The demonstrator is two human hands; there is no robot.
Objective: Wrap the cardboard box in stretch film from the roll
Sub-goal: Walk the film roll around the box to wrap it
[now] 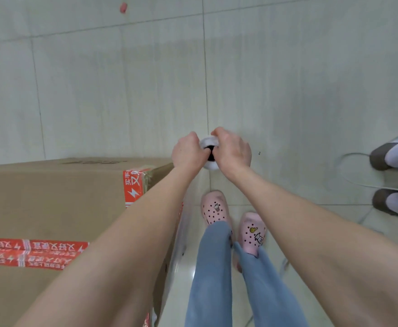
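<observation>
Cardboard and clear plastic meet at floor level as you stand over the roll of stretch film, seen end-on with its white rim and dark core hole. Your left hand and right hand both clamp its top end, fingers curled tight over the rim from either side, knuckles nearly touching above the core. Neither hand has any slack in it; each grips the roll and nothing else.

Just left of your left hand, and below its wrist, sits the box, a large brown carton whose near corner lies close under your left forearm. Red printed tape crosses its top and wraps that corner. A glossy sheet of film shows beneath your left forearm, lying against the box's side face; whether it runs unbroken up to the roll cannot be told.

Below both hands, your pink clogs stand on the pale tiled floor. Well to the right of your right hand, another person's brown shoes and white socks edge into view. Far beyond your hands, a small pink scrap lies on the tiles.
</observation>
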